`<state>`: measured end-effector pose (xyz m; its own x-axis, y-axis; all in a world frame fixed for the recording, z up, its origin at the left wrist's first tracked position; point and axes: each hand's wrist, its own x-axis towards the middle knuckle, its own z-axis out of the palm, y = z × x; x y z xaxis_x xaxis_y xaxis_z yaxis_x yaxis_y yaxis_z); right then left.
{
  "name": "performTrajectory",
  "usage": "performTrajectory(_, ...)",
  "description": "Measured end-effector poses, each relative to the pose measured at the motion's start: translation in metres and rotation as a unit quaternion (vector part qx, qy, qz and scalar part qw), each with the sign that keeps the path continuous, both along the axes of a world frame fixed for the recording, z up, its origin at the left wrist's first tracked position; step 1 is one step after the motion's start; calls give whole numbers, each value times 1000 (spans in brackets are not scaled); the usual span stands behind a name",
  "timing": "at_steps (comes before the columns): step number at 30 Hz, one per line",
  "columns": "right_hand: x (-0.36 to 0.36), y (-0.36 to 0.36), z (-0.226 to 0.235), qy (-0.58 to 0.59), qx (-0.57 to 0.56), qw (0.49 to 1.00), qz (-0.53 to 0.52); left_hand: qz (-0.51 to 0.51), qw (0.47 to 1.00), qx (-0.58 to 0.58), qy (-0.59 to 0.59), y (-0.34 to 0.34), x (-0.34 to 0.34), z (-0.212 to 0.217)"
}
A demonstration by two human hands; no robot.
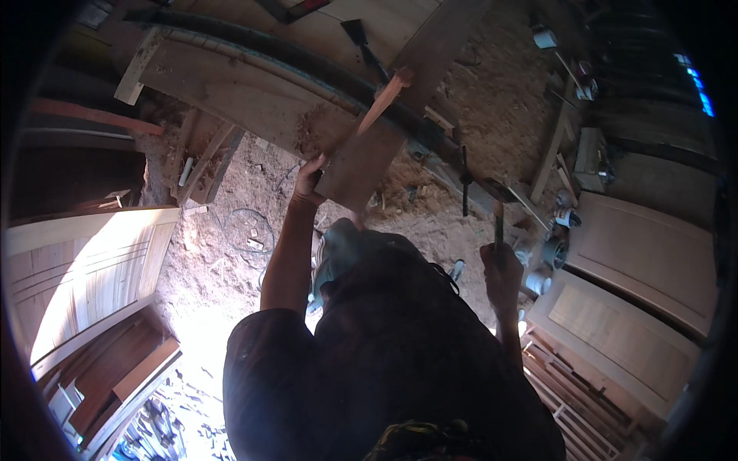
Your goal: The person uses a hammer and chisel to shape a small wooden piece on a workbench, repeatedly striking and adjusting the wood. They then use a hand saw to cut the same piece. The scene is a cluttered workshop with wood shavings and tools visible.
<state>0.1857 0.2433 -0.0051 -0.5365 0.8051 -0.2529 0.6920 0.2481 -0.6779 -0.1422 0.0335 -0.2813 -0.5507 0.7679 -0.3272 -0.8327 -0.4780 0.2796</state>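
My left hand [310, 183] is closed on the near left edge of a wide brown wooden board [355, 178], its thumb at the corner. The board slants up and away to the right, across the bench. A narrow orange-bright strip [383, 101] lies along it; whether it is a wood piece or sunlight I cannot tell. On the right, my right hand [501, 267] grips a hammer [499, 227] by its handle, the head upward. The hammer is apart from the board. Beyond the board, a dark hand tool [364, 50] rests on the bench.
A long dark metal bar [284, 60] spans the bench, with a clamp handle [465, 180] at its right. Panelled doors [638, 257] lean at right, a pale slatted panel [92, 269] at left. Cables [250, 223] and shavings litter the floor [215, 269].
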Motion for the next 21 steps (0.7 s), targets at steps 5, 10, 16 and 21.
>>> performTrajectory(5, -28, -2, 25, 11, 20, 998, 54, -3, 999, -50, 13, 3, 1, -2)
performTrajectory(10, -75, 10, 77, 37, -4, 994, 106, -172, 851, -406, 287, -23, -20, 60)
performTrajectory(16, -128, 13, 154, 121, 119, 946, 277, 2, 602, -558, 572, -27, -22, 171)
performTrajectory(21, -158, -10, 178, 215, 196, 912, 290, 164, 614, -327, 700, 44, -10, 218)
